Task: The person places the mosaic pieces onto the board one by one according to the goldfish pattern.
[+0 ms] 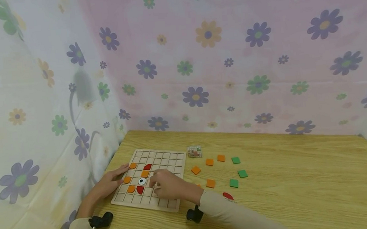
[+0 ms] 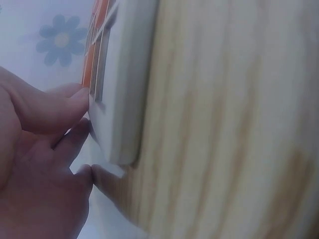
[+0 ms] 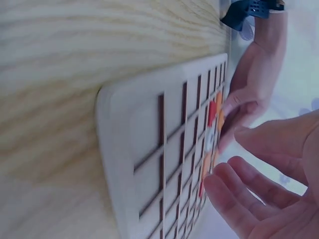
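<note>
Parted and empty, the right hand [image 1: 168,185] is poised over one grid board [image 1: 171,161], its left edge touched by the spread left hand [image 1: 109,182]. Left of the nearer right hand, one eye disc [image 1: 141,181] is set with two red segments [image 1: 140,190], one orange square [image 1: 145,174], three orange rounds [image 1: 127,179]; off right, one red piece [image 1: 228,196], three green tiles [image 1: 236,160], five orange tiles [image 1: 209,162].

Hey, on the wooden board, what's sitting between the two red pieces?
In the head view, an orange square and a white eye disc lie between the far red piece and the near red piece.
</note>
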